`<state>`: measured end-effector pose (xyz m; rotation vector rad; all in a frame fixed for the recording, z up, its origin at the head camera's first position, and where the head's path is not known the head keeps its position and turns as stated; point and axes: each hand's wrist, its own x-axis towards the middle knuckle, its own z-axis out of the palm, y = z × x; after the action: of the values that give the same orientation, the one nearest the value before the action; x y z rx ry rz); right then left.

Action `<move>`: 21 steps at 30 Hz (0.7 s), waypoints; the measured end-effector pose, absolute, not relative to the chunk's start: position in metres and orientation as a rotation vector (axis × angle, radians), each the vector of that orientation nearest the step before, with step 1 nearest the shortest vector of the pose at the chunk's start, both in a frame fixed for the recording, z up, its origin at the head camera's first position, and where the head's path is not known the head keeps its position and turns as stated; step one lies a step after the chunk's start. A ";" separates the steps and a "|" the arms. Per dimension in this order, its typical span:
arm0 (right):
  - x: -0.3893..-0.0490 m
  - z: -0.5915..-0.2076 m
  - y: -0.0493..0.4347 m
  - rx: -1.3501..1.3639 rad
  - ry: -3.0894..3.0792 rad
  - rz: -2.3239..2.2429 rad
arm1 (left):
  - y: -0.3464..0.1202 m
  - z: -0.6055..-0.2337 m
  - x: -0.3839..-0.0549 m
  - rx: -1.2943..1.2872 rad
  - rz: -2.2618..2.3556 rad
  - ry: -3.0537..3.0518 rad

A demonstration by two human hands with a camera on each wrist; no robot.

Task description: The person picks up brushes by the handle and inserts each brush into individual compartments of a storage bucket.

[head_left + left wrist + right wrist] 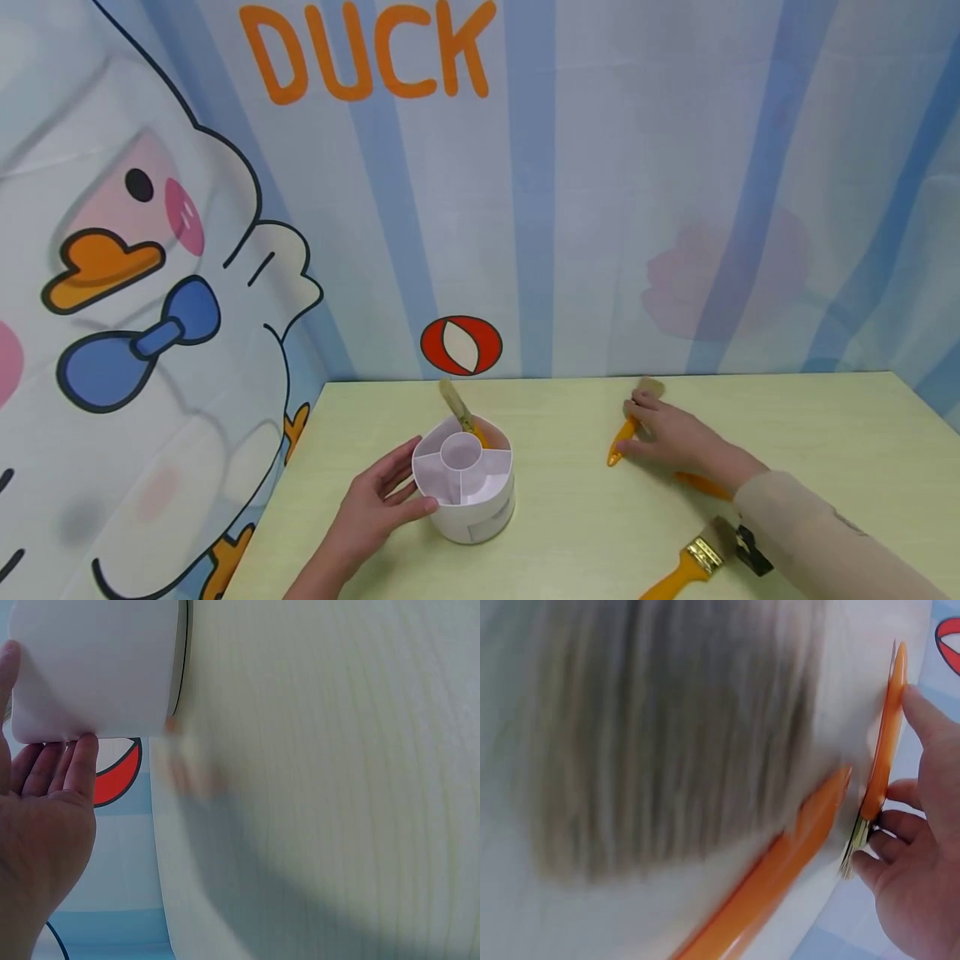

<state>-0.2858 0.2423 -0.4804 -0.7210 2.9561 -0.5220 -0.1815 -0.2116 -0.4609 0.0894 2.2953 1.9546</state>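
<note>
A white round caddy [476, 521] with several compartments stands on the table; a paintbrush [456, 402] leans in its rear compartment, bristles up. My left hand [367, 508] holds the caddy from the left, thumb at the front and fingers along the far side. The left wrist view shows fingertips against its white wall [97, 667]. My right hand [671, 433] grips another paintbrush [621, 442] near the table's back edge. In the right wrist view the thumb lies on its orange handle [886, 742], with the fingers by the bristle end.
Under the right forearm lies a paintbrush with an orange handle [703, 485], partly hidden. Nearer the front is a wide paintbrush [690, 567] with a gold ferrule. A small black object [752, 552] sits by the right sleeve. A printed cloth backdrop [585, 208] rises behind the table.
</note>
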 end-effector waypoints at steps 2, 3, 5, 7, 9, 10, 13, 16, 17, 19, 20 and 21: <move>-0.283 -0.481 0.241 -0.768 2.938 -0.526 | -0.212 -0.461 -0.182 0.090 1.952 2.291; -0.282 -0.480 0.241 -0.787 2.930 -0.526 | -0.212 -0.460 -0.182 0.091 1.952 2.288; -0.278 -0.480 0.239 -0.834 2.914 -0.535 | -0.211 -0.460 -0.181 0.096 1.953 2.286; -0.274 -0.479 0.237 -0.867 2.899 -0.537 | -0.211 -0.460 -0.181 0.102 1.952 2.286; -0.271 -0.478 0.236 -0.884 2.878 -0.540 | -0.211 -0.460 -0.181 0.107 1.952 2.286; -0.269 -0.478 0.235 -0.902 2.868 -0.537 | -0.211 -0.460 -0.181 0.109 1.952 2.286; -0.266 -0.478 0.233 -0.947 2.837 -0.510 | -0.211 -0.460 -0.181 0.104 1.955 2.289; -0.263 -0.476 0.231 -0.991 2.811 -0.496 | -0.210 -0.460 -0.181 0.093 1.958 2.296; -0.262 -0.476 0.230 -1.001 2.805 -0.496 | -0.211 -0.459 -0.180 0.091 1.959 2.297; -0.261 -0.475 0.229 -1.014 2.793 -0.501 | -0.211 -0.459 -0.180 0.095 1.955 2.300; -0.260 -0.475 0.228 -1.016 2.789 -0.506 | -0.211 -0.460 -0.180 0.098 1.955 2.297; -0.259 -0.474 0.228 -1.016 2.785 -0.515 | -0.212 -0.460 -0.181 0.103 1.954 2.295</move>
<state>-0.2588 0.2277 -0.4744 -1.0161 2.7851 -0.5153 -0.1806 -0.2118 -0.4600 0.1029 2.2954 1.9544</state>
